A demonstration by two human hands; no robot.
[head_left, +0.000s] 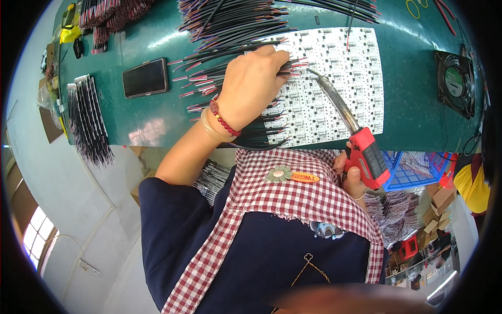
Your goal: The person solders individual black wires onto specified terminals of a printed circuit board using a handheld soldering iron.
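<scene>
My left hand [255, 78] is closed on a thin black cable [286, 67], its fingers pinching it over a white sheet of circuit boards [340, 104]. The cable's stripped red and white wire ends stick out to the right of my fingers. My right hand [352, 178] grips the red and black handle of a soldering iron [342, 112] at the sheet's near right. Its thin bent tip lies close to those wire ends; whether they touch I cannot tell. More black cables [206, 78] run along the left side of the sheet, partly hidden under my left hand and wrist.
A smartphone [145, 78] lies on the green table [141, 112]. Cable bundles [232, 18] are heaped at the back, and strips with wires [89, 115] hang over the left edge. A black fan [455, 83] stands at the right. Below the table is a blue basket [413, 170].
</scene>
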